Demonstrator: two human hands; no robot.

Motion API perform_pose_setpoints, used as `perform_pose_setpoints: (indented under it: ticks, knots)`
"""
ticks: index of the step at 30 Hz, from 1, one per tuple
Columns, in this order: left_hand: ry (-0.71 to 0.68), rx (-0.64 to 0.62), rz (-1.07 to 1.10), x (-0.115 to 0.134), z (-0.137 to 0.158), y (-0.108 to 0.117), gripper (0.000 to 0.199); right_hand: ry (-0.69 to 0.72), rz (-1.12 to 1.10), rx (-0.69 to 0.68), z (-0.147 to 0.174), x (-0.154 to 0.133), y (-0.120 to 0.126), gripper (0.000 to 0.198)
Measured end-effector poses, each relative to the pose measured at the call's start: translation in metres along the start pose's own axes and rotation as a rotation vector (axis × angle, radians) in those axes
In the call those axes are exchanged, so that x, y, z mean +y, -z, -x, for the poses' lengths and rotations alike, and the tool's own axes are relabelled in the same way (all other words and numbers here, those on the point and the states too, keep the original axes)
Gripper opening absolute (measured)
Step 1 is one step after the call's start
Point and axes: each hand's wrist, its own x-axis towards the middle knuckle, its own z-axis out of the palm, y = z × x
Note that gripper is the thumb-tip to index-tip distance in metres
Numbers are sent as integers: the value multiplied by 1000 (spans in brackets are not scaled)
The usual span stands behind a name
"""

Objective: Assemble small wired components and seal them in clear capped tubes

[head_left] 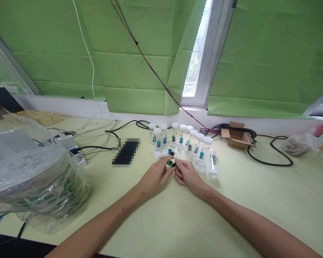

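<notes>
My left hand [158,172] is closed, its thumb and fingers around a small green part [169,163] with a thin wire sticking out to the left. Fingertips of my right hand [187,172] pinch a small black piece [174,165] right against the green part. Just beyond the hands lie a blue part [169,151], white caps [165,152] and thin wires. Several clear tubes with white lids [158,140] stand behind, with blue, green or dark wired parts inside. One capped tube [213,164] rests right of my right hand.
A large plastic-wrapped object [40,182] fills the table's left side. A blurred dark rectangle [126,152] lies left of the tubes. Black cables [278,165] and an open cardboard box [237,138] are at the back right. Red and blue wires [156,74] hang before green blinds [140,71].
</notes>
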Motion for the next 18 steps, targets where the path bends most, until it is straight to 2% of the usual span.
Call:
perform_pose_setpoints:
  ticks: [18]
  knots:
    - [-57,66,-8,-1,0,-2,33,-8,24,8,3,-4,-3,56]
